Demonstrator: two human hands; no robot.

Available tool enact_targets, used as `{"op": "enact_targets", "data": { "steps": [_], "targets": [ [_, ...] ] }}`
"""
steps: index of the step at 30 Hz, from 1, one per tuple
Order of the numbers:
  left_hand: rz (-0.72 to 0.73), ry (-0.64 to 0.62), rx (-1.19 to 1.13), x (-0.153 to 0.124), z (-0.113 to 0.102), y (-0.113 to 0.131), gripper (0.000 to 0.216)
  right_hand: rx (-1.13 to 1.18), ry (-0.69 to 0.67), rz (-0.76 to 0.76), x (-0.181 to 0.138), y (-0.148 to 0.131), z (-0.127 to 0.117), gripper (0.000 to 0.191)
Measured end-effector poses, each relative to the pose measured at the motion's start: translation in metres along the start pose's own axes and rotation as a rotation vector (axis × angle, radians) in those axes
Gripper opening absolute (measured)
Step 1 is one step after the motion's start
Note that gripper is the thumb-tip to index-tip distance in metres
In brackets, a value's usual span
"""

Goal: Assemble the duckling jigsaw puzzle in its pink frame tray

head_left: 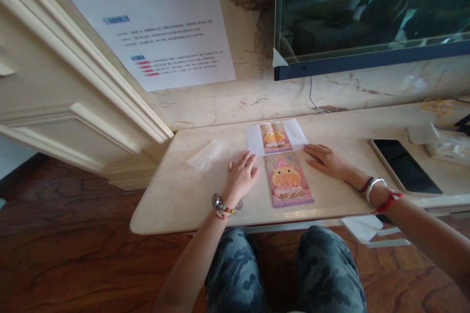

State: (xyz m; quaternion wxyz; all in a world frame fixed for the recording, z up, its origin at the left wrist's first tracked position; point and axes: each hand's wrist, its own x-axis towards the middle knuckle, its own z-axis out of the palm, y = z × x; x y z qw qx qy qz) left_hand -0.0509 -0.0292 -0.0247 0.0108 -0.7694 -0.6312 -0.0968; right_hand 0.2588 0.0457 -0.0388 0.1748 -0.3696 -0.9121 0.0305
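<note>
A rectangular picture panel (pixel 288 183) lies flat on the stone-topped cabinet, showing a yellow round-headed animal in a party hat on pink. Just beyond it is a creased white sheet (pixel 254 140) printed with a similar picture. My left hand (pixel 242 173) rests to the left of the panel, fingers extended, its fingertips at the sheet's lower left corner. On the other side, my right hand (pixel 326 160) lies flat with fingers stretched toward the sheet's lower right corner. Neither hand grips anything.
A clear plastic bag (pixel 204 155) lies left on the countertop (pixel 165 200). To the right are a phone (pixel 404 165) and a wrapped white item (pixel 450 145). A television (pixel 367 56) and a printed notice (pixel 176 39) hang on the wall behind. My knees are below the front edge.
</note>
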Motion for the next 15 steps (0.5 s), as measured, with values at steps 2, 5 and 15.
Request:
{"op": "enact_targets", "data": {
  "steps": [2,5,15],
  "targets": [
    [0.002,0.002,0.002,0.0001,-0.0008,0.0003,0.043,-0.006,-0.002,0.002,0.0002,-0.0008,-0.0003,0.048],
    [0.004,0.001,0.006,-0.0001,-0.0024,0.0009,0.043,-0.010,-0.010,0.002,0.0002,-0.0011,-0.0002,0.048],
    [0.043,0.031,0.024,0.0073,-0.0031,0.0026,0.045,-0.017,0.010,-0.042,0.0043,-0.0059,-0.0037,0.059]
  ]
}}
